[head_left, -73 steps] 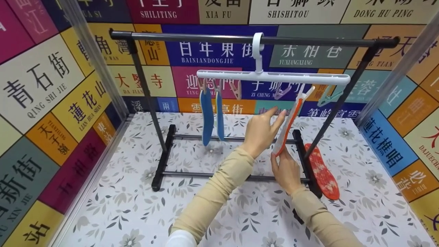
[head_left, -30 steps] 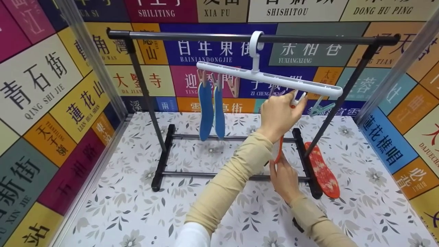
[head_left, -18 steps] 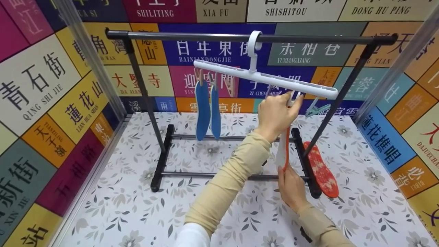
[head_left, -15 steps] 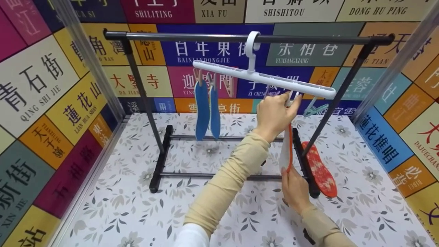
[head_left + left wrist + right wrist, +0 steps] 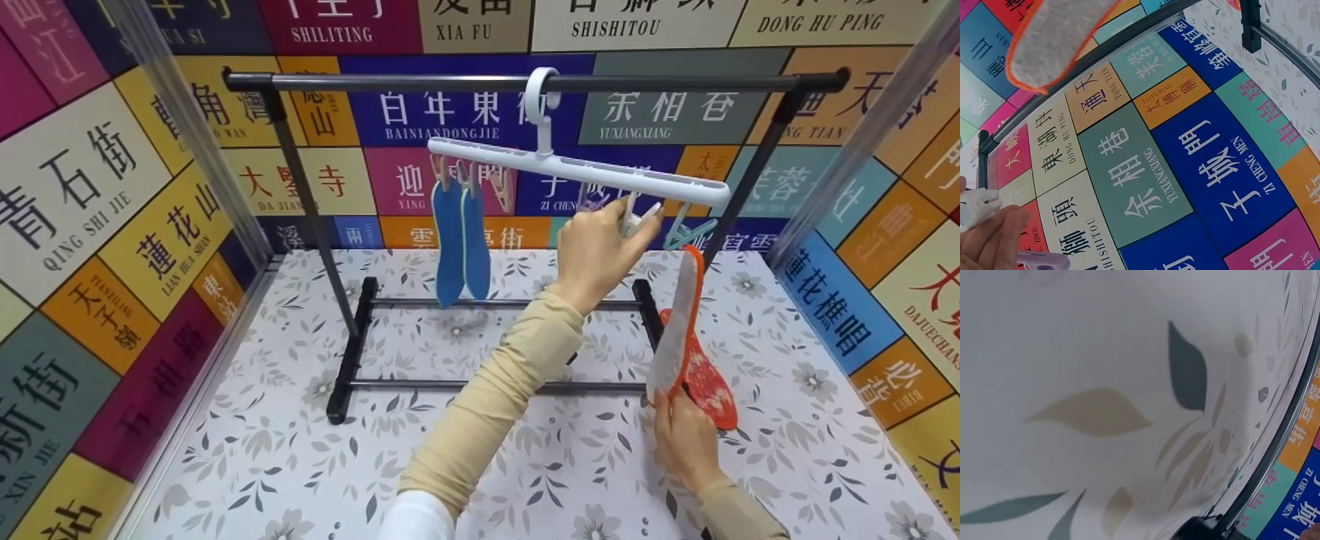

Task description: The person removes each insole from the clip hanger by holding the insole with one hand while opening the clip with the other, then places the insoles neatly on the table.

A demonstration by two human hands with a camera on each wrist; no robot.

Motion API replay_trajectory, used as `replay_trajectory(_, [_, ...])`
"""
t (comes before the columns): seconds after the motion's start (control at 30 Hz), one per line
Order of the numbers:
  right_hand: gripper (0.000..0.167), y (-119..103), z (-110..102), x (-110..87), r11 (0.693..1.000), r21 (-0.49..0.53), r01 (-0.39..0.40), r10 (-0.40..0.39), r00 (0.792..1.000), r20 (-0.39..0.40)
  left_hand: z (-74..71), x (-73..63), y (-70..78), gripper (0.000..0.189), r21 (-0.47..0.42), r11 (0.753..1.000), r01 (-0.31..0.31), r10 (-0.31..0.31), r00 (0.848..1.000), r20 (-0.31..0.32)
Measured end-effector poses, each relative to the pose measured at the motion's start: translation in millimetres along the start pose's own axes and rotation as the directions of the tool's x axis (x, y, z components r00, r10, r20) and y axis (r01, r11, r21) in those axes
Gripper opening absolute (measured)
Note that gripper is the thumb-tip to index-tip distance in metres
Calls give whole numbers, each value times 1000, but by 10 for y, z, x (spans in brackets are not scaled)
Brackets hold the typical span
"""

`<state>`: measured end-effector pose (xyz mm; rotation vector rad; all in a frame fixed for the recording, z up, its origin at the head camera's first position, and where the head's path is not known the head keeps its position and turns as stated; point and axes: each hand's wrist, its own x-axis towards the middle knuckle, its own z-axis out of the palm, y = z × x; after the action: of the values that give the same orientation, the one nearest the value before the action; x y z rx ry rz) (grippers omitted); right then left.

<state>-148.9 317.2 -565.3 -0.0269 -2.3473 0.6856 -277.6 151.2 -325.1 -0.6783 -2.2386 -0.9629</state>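
My left hand (image 5: 600,251) pinches a white clothespin (image 5: 636,220) under the right half of the white hanger (image 5: 630,177). The hanger slopes down to the right. In my right hand (image 5: 686,435) is the lower end of a shoe insole (image 5: 675,337), grey-white on the side facing me with an orange edge. The insole stands nearly upright, apart from the clothespin and to its right. In the left wrist view, the insole's rounded end (image 5: 1053,50) shows above the fingers on the white clothespin (image 5: 979,207). The right wrist view shows mostly patterned tabletop.
Two blue insoles (image 5: 448,247) hang from clothespins on the hanger's left. A pink clothespin (image 5: 504,191), a purple one (image 5: 592,201) and a green one (image 5: 688,234) hold nothing. A red patterned insole (image 5: 711,386) lies by the rack's right foot. The black rack (image 5: 375,81) carries the hanger.
My left hand has risen to the white clothespin, and the hanger's right end has dipped. My right hand has carried the orange-edged insole rightward, out from under the left hand.
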Motion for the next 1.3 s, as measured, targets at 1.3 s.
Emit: replay_trajectory(1.3, [32, 572, -660, -332, 979, -128, -157, 146, 986, -85, 10, -812, -797, 41, -17, 987, 160, -160, 987, 12])
